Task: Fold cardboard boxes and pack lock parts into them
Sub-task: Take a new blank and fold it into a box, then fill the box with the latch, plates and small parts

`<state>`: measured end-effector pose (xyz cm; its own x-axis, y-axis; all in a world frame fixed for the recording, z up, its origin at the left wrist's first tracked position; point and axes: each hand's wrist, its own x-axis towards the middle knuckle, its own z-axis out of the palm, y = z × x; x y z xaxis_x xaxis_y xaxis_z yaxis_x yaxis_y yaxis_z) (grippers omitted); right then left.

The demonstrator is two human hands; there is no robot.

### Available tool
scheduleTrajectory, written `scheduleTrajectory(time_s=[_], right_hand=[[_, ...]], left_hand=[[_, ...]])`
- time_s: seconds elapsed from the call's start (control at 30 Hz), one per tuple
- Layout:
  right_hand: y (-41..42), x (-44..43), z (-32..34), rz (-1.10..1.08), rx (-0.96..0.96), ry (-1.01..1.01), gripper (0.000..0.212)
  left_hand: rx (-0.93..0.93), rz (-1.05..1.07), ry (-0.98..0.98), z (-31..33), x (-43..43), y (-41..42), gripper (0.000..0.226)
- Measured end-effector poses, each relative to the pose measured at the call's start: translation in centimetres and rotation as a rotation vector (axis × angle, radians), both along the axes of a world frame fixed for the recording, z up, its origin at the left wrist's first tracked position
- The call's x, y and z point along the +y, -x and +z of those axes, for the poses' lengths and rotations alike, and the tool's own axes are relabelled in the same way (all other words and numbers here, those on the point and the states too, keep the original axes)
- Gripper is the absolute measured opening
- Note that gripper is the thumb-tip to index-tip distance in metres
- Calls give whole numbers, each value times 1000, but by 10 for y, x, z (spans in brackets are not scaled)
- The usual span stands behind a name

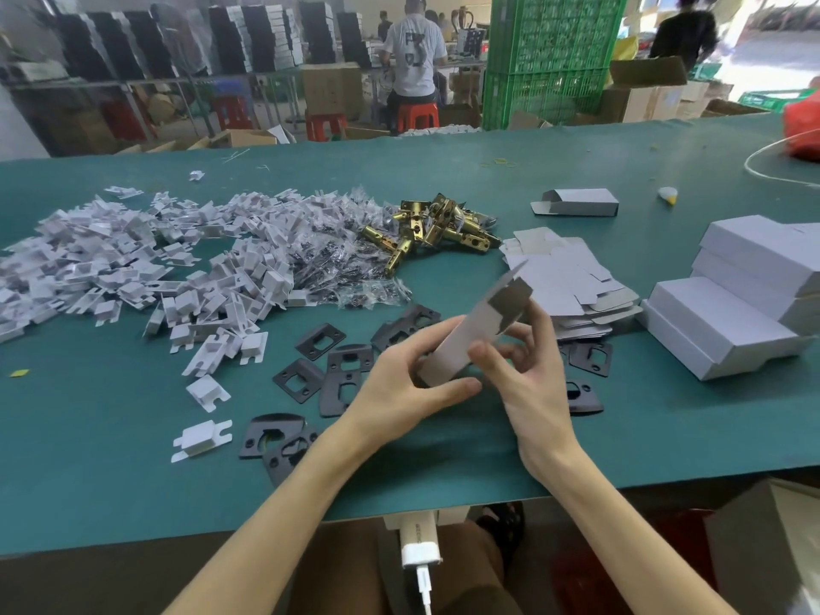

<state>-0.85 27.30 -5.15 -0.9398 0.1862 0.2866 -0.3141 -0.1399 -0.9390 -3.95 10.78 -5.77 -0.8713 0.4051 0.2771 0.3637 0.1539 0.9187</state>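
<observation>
Both your hands grip the small cardboard box (461, 344) above the table (577, 446): left hand (399, 388) curled round its near end, right hand (528, 375) apparently pinching its side. Black plates (319, 341) lie beneath.

On the green counter (133, 459), a heap of white plastic clips (133, 268) lies left, brass latch bolts (435, 228) behind centre, black metal strike plates (346, 361) before them, flat white cardboard blanks (563, 277) right, folded white cardboard boxes (719, 321) farthest right.
</observation>
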Motion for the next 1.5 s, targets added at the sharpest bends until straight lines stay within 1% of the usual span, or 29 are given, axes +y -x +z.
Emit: scheduleTrajectory(time_s=[0.07,0.1,0.17,0.23,0.33,0.43,0.5,0.53,0.6,0.63,0.67,0.7,0.77,0.83,0.87,0.9,0.97,1.07,1.1,1.17,1.23,1.3,1.4,1.5], right_hand=[[-2,-2,1,85,23,-34,64],[-3,-3,1,114,19,-45,59],[-3,-4,2,122,-10,-58,47],[-3,-4,2,101,-42,-63,39],[-3,-4,3,89,-50,-66,33],[-2,-6,3,76,-58,-96,35],[-5,-10,4,22,-40,-166,35],[-7,-14,6,-22,8,-243,34],[-12,-27,13,-104,209,-462,30],[-13,-36,17,-121,328,-565,29],[-11,-46,22,-123,419,-633,29],[-6,-56,30,-125,469,-665,29],[15,-72,50,-167,496,-648,26],[50,-80,70,-216,428,-574,20],[71,-81,78,-226,361,-572,18],[92,-81,82,-223,281,-616,18],[132,-77,82,-174,116,-810,24],[173,-74,68,-20,-64,-1166,46],[181,-75,64,45,-115,-1259,53],[190,-78,56,136,-196,-1395,57],[192,-81,50,157,-229,-1492,54],[192,-81,47,140,-194,-1527,46],[194,-77,45,116,-97,-1533,31],[195,-70,46,133,-64,-1499,34]], left_hand=[[59,80,-58,-5,0,2,51],[58,120,-105,-5,0,2,45],[21,147,-208,-2,0,1,35],[4,158,-264,0,0,1,24],[-69,239,-295,4,0,-1,19],[-136,296,-343,1,-2,1,8],[-183,316,-412,3,-4,2,16],[-214,329,-452,5,-4,2,24],[-276,359,-521,8,-5,2,38],[-293,370,-539,8,-6,3,37],[-299,376,-535,8,-7,4,32],[-297,376,-516,7,-7,5,24],[-305,390,-502,5,-7,5,16],[-333,434,-551,5,-8,5,16],[-348,451,-577,6,-8,6,18],[-363,467,-598,5,-7,7,20],[-378,488,-639,4,-7,8,18],[-389,496,-673,4,-6,10,11],[-397,499,-681,4,-6,11,12],[-404,500,-691,4,-6,12,13],[-398,489,-688,3,-6,13,8],[-383,478,-663,2,-5,13,5],[-365,456,-635,3,-4,14,14],[-366,463,-639,4,-3,13,13]])
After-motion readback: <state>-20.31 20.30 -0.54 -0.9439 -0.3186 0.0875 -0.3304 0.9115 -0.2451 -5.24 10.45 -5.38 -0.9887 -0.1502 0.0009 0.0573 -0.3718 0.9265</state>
